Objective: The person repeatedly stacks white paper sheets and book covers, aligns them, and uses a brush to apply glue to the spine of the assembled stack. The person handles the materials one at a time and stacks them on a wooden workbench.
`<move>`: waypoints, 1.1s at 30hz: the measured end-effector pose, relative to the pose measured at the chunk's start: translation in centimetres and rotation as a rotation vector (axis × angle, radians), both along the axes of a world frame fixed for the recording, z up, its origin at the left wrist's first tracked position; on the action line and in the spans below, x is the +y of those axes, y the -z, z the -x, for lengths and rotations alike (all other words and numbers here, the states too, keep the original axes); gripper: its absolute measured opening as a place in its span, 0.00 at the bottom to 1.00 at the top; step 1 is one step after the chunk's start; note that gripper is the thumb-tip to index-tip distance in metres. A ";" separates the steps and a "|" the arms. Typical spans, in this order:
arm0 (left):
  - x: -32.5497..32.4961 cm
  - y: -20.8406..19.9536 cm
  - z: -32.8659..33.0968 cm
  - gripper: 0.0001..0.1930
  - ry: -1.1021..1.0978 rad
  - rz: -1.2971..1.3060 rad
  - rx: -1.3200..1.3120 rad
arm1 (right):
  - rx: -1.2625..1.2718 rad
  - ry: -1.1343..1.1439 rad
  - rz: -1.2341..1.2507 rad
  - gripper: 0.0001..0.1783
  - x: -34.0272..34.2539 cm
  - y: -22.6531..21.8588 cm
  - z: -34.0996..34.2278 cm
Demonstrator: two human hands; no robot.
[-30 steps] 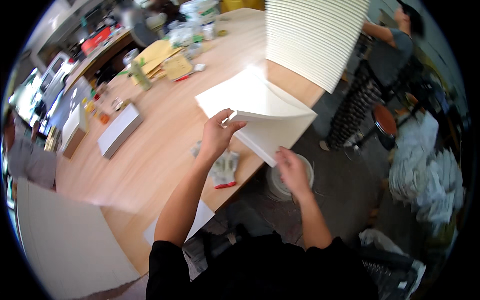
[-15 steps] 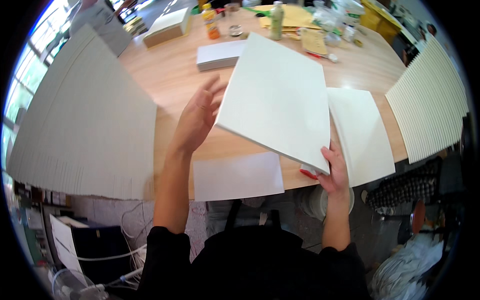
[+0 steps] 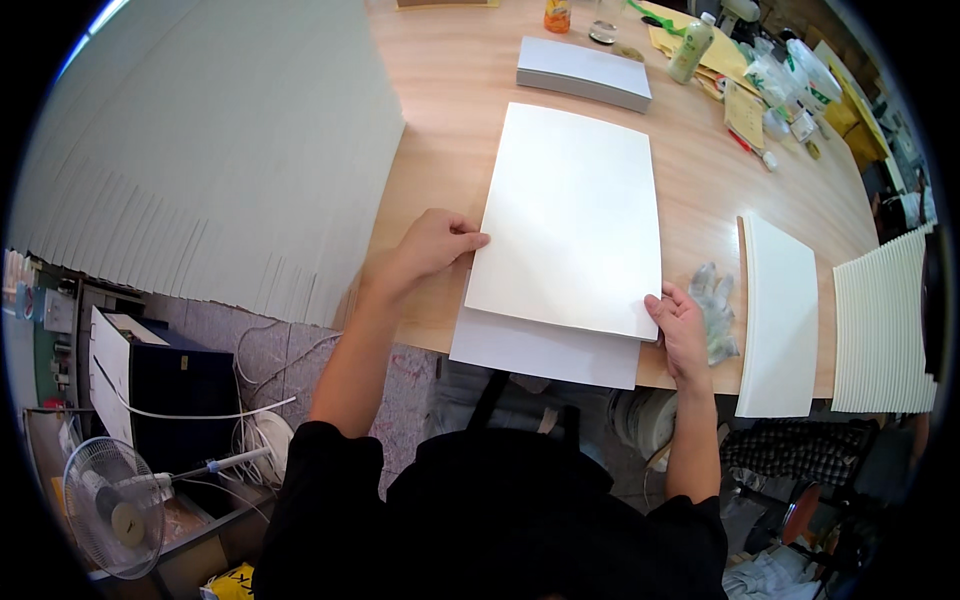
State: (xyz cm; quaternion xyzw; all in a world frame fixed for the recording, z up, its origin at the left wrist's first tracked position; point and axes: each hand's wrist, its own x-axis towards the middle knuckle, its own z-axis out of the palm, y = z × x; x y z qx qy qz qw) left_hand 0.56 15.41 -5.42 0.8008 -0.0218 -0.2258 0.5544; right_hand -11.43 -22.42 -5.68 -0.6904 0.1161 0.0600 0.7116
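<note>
A plain white book-like slab [image 3: 568, 215] lies in front of me, over a white sheet [image 3: 545, 350] whose lower part shows below it. My left hand [image 3: 445, 243] is closed, thumb and fingers pinching the slab's left edge. At the lower right corner, my right hand [image 3: 680, 325] grips the slab with the thumb on top and the fingers partly hidden beneath. Just right of that hand lies a greyish work glove [image 3: 714, 310]. Further right, a small pile of similar white slabs [image 3: 780, 315] rests on the table.
A tall pale stack [image 3: 220, 140] rises on the left of the wooden table [image 3: 440, 160]. A ridged white stack [image 3: 882, 325] stands at the far right. Beyond the slab are a paper stack [image 3: 583, 78], a bottle [image 3: 691, 50] and plastic bags. A fan [image 3: 118, 505] stands lower left.
The slab has come down from its raised, tilted position and now lies over the white sheet. My left hand has gone from open beside it to pinching its edge. The view has shifted.
</note>
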 end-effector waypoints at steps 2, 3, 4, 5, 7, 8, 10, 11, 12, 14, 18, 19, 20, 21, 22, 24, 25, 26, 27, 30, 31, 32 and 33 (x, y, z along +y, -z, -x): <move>0.4 0.4 0.1 0.12 -0.030 -0.034 -0.038 | 0.008 0.010 0.066 0.24 0.7 -0.3 0.0; 0.4 0.5 0.1 0.13 -0.039 -0.048 -0.059 | 0.013 0.017 0.086 0.24 0.8 -0.4 0.1; 0.4 0.6 0.1 0.12 -0.040 -0.038 -0.055 | 0.019 0.025 0.106 0.24 0.9 -0.4 0.1; 0.5 0.6 0.1 0.12 -0.041 -0.027 -0.051 | 0.019 0.027 0.108 0.25 0.9 -0.4 0.1; 0.2 0.3 0.2 0.12 -0.064 -0.020 -0.046 | 0.021 0.034 0.113 0.25 0.9 -0.4 0.1; -0.1 0.1 0.4 0.11 -0.086 -0.024 -0.046 | 0.025 0.040 0.131 0.25 0.9 -0.6 0.1; -0.3 -0.9 0.9 0.11 -0.141 -0.049 -0.047 | 0.030 0.050 0.159 0.24 1.2 -0.8 0.1; -0.4 -1.5 1.1 0.10 -0.171 -0.069 -0.048 | 0.027 0.031 0.191 0.24 1.1 -0.7 0.1; -0.3 -1.8 1.5 0.10 -0.201 -0.088 -0.049 | 0.023 0.012 0.223 0.23 1.0 -0.5 0.0; 0.7 -1.1 2.6 0.10 -0.162 -0.271 -0.192 | 0.030 0.013 0.257 0.22 0.8 -0.6 0.2; 2.1 -0.8 9.0 0.13 -0.090 -0.332 -0.439 | 0.047 -0.013 0.285 0.18 0.5 -1.1 -0.3; 2.0 -0.2 10.4 0.15 -0.050 -0.363 -0.541 | 0.059 -0.026 0.309 0.17 -0.2 -1.0 -0.3; 1.7 0.5 11.2 0.17 -0.007 -0.386 -0.643 | 0.034 -0.013 0.355 0.16 -0.5 -1.0 -0.3; 1.2 0.9 11.8 0.19 -0.023 -0.373 -0.633 | 0.011 0.002 0.406 0.15 -0.3 -1.1 -0.3; 0.9 1.0 12.4 0.21 -0.048 -0.363 -0.624 | -0.017 0.008 0.458 0.14 0.0 -1.3 -0.2; 0.7 1.0 12.8 0.24 -0.065 -0.352 -0.619 | -0.043 0.033 0.476 0.13 0.1 -0.7 0.1; 0.7 1.0 12.8 0.25 -0.058 -0.351 -0.623 | -0.060 0.041 0.481 0.13 0.0 -0.4 0.2; 0.6 1.1 12.8 0.25 -0.051 -0.349 -0.626 | -0.114 0.043 0.553 0.12 -0.2 -0.4 0.3; 0.8 1.1 12.8 0.26 -0.041 -0.365 -0.630 | -0.171 0.038 0.613 0.12 -0.2 -0.1 0.4; 0.6 0.8 12.8 0.26 -0.036 -0.345 -0.597 | -0.267 0.036 0.713 0.12 0.0 -0.2 0.4; 0.6 0.8 12.8 0.25 -0.033 -0.349 -0.600 | -0.287 0.037 0.732 0.12 0.1 -0.2 0.4; 0.6 0.8 12.8 0.25 -0.029 -0.353 -0.604 | -0.302 0.041 0.747 0.12 0.2 -0.1 0.3; 0.7 0.8 12.8 0.25 -0.028 -0.354 -0.608 | -0.317 0.045 0.765 0.11 0.2 0.0 0.3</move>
